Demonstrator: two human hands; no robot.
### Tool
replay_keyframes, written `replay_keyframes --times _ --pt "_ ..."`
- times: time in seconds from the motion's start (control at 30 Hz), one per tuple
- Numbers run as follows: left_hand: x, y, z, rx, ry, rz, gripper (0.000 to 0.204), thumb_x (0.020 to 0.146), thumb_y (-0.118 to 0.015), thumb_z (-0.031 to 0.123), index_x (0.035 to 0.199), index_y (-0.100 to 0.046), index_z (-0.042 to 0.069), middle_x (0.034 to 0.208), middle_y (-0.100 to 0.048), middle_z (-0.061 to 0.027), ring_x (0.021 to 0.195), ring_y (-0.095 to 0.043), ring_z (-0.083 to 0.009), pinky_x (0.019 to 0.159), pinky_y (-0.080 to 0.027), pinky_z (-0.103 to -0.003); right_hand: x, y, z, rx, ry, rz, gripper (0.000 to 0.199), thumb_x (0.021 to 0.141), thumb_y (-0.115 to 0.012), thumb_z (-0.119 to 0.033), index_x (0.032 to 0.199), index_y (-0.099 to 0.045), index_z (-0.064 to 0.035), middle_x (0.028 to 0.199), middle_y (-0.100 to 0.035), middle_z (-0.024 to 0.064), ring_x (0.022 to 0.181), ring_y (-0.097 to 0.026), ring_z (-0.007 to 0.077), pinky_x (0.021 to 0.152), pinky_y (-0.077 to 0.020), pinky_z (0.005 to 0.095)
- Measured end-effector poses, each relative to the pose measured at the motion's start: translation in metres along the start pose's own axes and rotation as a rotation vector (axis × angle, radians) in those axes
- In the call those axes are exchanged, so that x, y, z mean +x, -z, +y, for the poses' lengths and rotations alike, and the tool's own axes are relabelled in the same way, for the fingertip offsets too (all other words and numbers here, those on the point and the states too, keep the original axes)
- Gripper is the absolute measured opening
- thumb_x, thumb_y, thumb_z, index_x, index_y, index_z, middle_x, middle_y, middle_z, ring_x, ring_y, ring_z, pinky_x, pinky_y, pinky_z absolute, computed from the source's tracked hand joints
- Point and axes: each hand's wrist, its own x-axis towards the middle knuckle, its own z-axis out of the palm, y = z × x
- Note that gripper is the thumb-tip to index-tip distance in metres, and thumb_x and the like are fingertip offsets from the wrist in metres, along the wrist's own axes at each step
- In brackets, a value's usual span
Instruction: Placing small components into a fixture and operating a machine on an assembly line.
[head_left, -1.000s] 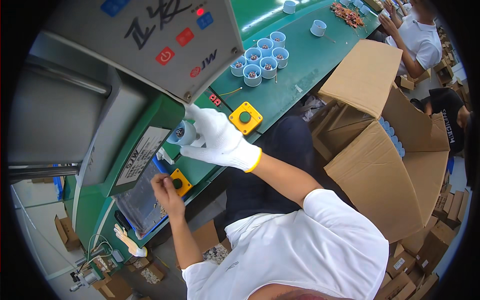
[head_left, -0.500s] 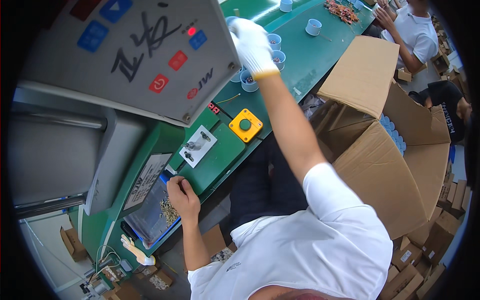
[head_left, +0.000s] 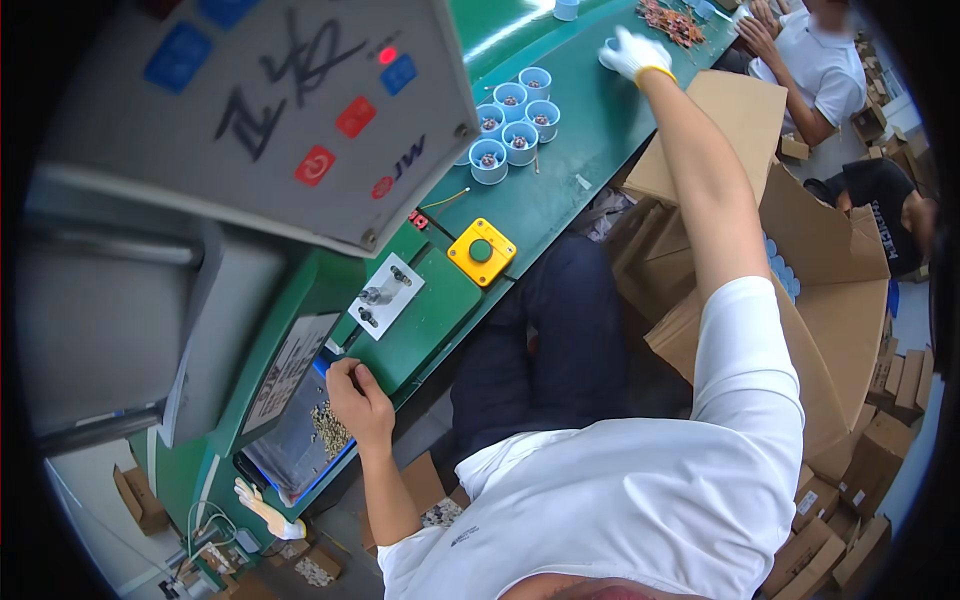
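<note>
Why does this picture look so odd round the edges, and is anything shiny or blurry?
Head view: black surrounds the curved image, as a fisheye lens gives; head view: a white streak of glare crosses the green surface at the top; head view: the nearby control panel looks slightly soft, and the white-gloved right hand looks very bright.

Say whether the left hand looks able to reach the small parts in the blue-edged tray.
Probably yes: the bare left hand is close beside the tray, and nothing visible stands between it and the small parts.
</note>
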Motion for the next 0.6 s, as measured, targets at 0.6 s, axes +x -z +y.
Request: replay_keyframes --times 0.6 --pt "0.003 -0.004 0.000 -0.048 -0.025 0.043 0.001 0.095 -0.059 0.002 0.094 -0.059 0.001 0.083 -0.058 -0.0147 0.074 -0.056 -0.0353 0.067 -0.044 -0.042 -0.329 0.151 -0.278 1.340 0.563 0.112 0.051 0.066 -0.080 -0.010 0.113 -0.061 -0.0023 0.107 -0.062 0.0131 0.093 -0.064 0.0279 0.078 -0.0554 0.0388"
